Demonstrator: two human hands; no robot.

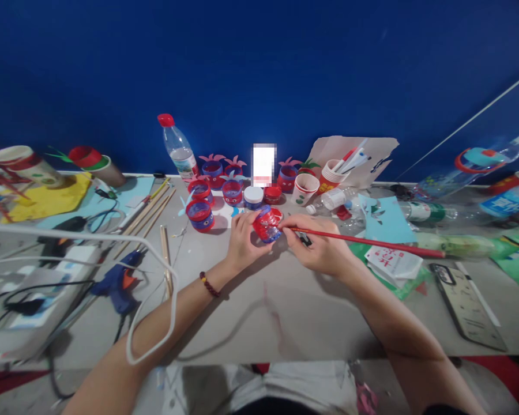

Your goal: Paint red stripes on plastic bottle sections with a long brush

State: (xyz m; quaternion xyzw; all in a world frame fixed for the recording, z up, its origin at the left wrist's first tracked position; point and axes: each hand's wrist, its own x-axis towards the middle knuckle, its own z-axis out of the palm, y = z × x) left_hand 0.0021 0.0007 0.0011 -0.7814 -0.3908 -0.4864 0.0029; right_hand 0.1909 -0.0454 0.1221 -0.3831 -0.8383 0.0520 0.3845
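My left hand (pixel 241 245) is closed around a small clear plastic cup (pixel 267 223) painted red and blue, tilted on its side above the table. In my right hand (pixel 313 248) is a long red paintbrush (pixel 372 242), pinched close to its tip, with the handle pointing off to the right. The brush end meets the painted cup's side; its bristles are too small to make out. Just behind the cup stand a paint jar with a white lid (pixel 254 197) and an open jar of red paint (pixel 273 194).
Several painted red and blue cups (pixel 200 215) stand behind my left hand. A bottle with a red cap (pixel 179 147) rises at the back. Left lie a blue glue gun (pixel 120 280), wooden sticks and a white cable (pixel 173 271). Right are a phone (pixel 465 305) and plastic bottles (pixel 428 211).
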